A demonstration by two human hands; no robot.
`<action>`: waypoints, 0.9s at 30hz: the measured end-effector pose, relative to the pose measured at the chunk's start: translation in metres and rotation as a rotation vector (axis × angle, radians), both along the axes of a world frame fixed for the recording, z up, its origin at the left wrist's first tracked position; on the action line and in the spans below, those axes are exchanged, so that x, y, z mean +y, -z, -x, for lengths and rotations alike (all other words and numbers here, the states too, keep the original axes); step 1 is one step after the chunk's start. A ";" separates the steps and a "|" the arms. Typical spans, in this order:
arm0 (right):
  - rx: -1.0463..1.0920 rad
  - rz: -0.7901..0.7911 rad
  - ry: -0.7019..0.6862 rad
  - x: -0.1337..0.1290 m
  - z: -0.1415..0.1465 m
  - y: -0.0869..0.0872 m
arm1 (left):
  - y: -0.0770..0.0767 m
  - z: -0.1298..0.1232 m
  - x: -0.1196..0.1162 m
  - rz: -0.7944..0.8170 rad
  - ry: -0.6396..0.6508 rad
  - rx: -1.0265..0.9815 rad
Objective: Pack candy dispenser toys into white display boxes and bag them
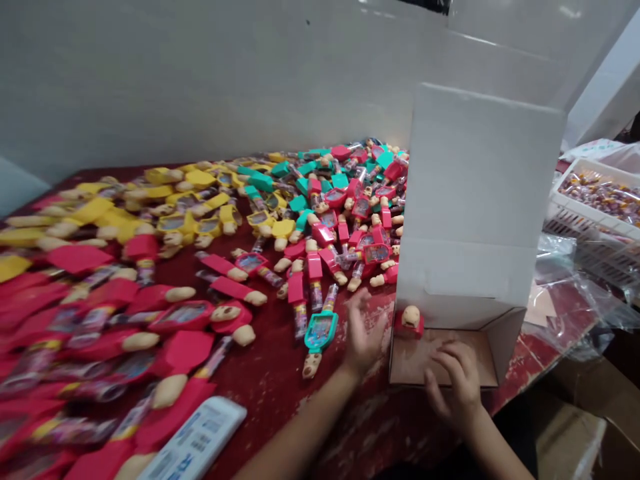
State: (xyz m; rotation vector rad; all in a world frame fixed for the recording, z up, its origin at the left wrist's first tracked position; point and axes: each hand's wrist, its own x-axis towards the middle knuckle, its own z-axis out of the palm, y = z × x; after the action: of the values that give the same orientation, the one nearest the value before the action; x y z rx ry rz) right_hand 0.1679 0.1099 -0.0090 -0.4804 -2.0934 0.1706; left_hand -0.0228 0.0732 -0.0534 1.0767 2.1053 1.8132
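Note:
A tall white cardboard box (475,193) stands open toward me, its brown inside floor showing. In its left corner is a red toy (413,321) with a beige animal head. My left hand (364,337) is just left of the box, fingers spread, with nothing in it. At the box's open front is my right hand (457,377), fingers apart and slightly curled; I see nothing in it. Left of my left hand lies a teal toy (320,331) with a clear window, a beige animal head and a candy-like tube.
Many red toys (183,350), yellow toys (177,223) and teal toys (263,180) are heaped across the red table (270,393). A white box with printed labels (197,440) lies at the front. A white basket (600,200) of small wrapped pieces stands right, above cartons (565,427).

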 end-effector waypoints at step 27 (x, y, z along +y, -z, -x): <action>-0.053 0.572 -0.186 0.008 -0.019 0.000 | -0.054 0.001 -0.104 0.134 0.603 -1.044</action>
State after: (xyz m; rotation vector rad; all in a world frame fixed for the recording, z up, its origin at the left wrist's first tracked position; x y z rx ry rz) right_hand 0.1870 0.1183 -0.0090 -0.6273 -2.1257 0.8887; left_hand -0.0234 -0.0313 0.0006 0.4458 1.0982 1.4052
